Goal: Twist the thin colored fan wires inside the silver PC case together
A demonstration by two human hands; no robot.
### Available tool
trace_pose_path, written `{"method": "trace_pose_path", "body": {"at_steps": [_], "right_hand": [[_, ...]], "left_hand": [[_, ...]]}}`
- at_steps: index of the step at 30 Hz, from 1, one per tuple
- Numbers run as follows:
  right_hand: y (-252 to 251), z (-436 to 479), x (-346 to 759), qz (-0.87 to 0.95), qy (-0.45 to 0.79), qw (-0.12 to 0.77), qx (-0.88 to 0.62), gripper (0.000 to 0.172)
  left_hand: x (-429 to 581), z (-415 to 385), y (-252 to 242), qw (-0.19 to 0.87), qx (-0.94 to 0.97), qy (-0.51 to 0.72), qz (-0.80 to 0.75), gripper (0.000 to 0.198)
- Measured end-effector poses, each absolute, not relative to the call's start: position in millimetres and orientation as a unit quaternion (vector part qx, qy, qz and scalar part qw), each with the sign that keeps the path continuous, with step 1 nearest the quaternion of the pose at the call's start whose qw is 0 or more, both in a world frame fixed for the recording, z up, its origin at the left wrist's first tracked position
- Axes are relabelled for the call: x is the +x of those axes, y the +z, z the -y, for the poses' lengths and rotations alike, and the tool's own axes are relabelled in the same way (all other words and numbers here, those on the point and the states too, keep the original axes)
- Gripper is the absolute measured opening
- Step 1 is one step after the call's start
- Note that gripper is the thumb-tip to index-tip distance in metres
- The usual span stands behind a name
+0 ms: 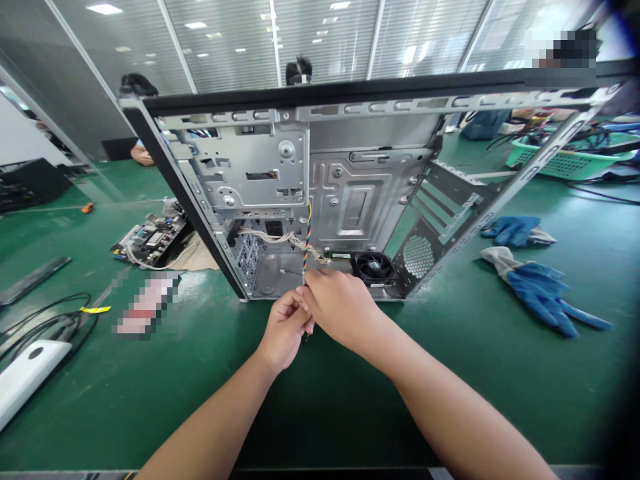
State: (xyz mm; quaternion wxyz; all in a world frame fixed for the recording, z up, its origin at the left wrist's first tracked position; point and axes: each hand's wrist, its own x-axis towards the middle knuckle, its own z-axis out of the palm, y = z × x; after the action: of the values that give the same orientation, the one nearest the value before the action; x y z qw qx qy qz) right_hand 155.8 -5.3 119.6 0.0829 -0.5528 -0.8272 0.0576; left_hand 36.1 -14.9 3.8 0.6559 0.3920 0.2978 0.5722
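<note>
An opened computer case (350, 98) stands on the green table with its bare metal interior facing me. My left hand (285, 327) and my right hand (340, 300) meet in front of it, fingers pinched together around the lower end of a twisted multicoloured cable (307, 240). That cable hangs from the drive cage (260, 167) at the upper left of the case. My fingers hide its end. Behind them a bundle of white wires (270, 236) crosses the inside of the case. A black fan (374, 267) lies at the bottom right, beside a memory stick (340, 255).
Blue gloves (540, 287) lie on the right, with a green basket (570, 163) of cables behind. A circuit board (155, 237), a white power strip (33, 373) and black cables (60, 327) are on the left. Other people sit beyond the case.
</note>
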Motion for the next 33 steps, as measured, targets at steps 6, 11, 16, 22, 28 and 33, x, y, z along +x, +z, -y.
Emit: {"method": "trace_pose_path", "body": {"at_steps": [6,11,16,22,28,33], "right_hand": [[118,5,156,0.829,0.055,0.087,-0.55,0.023],[119,5,157,0.83,0.055,0.09,-0.548,0.023],[121,6,157,0.827,0.066,0.089,-0.552,0.023],[121,5,157,0.829,0.066,0.092,-0.547,0.022],[121,6,158,0.83,0.063,0.085,-0.548,0.023],[121,7,158,0.829,0.063,0.087,-0.549,0.024]], "left_hand": [[37,14,4,0.651,0.376,0.587,-0.302,0.019],[35,14,6,0.662,0.375,0.576,-0.299,0.02],[35,15,10,0.676,0.389,0.561,-0.279,0.025],[34,16,14,0.688,0.394,0.544,-0.276,0.027],[35,15,12,0.683,0.387,0.551,-0.282,0.03],[36,15,10,0.672,0.38,0.563,-0.297,0.031]]}}
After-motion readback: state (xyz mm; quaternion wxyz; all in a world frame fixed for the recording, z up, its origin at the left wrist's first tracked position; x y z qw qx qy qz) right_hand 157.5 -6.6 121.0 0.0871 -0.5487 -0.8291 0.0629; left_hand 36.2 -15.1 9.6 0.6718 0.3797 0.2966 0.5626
